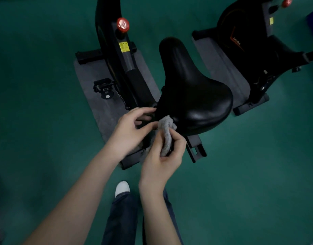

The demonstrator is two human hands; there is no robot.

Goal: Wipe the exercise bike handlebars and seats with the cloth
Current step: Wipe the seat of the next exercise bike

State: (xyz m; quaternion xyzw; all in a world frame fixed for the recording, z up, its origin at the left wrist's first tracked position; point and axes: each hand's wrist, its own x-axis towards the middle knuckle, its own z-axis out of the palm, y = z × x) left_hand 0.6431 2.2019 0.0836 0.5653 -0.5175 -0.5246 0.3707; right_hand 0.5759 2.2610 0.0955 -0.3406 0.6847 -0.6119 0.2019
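A person is standing over the black seat (192, 89) of an exercise bike (120, 68), seen from above, and is pressing a bunched grey cloth (167, 128) against the seat's wide rear rim, at its near left corner. The right hand (162, 156) is gripping the cloth, its fingers (177, 140) curling round the folded fabric and clamping it, while a loose end is hanging down below the hand. The left hand (129, 129) is hovering just beside it, its fingers (145, 111) bending toward the underside of the seat rim and the thumb reaching to the cloth; whether this hand is actually grasping anything cannot be told. The seat's narrow nose is pointing away from the person, toward the bike's frame, where a red knob (123, 25) is sitting above a yellow label (123, 46). A black pedal (103, 88) is sticking out on the left of the frame. The bike is standing on a grey mat (99, 103) that is lying on a green floor (37, 68). A second bike (254, 50) is standing to the right on its own grey mat (219, 68), well apart from the hands, with a red knob (287, 2) of its own at the top edge. Below the arms, a white shoe (122, 188) and a dark trouser leg (122, 218) are showing.
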